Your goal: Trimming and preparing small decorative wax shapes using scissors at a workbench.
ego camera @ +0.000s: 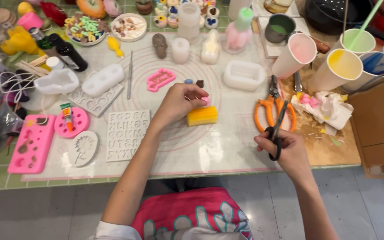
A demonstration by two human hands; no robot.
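My left hand [181,103] pinches a small pink piece [206,101] just above a yellow and orange striped block [202,116] that lies on the translucent silicone mat [192,146]. My right hand [285,151] is shut on the black handles of small scissors [277,131], their blades pointing up and away from me. A second pair of scissors with orange handles [270,111] lies on the mat right beside them.
White letter mould [125,133], pink moulds [32,142], round pink mould with a tube [71,122], clear moulds [244,74]. Paper cups of pink [295,53], yellow [338,69], green and blue mix at right, with crumpled tissue [323,109]. Cardboard box [381,120] far right.
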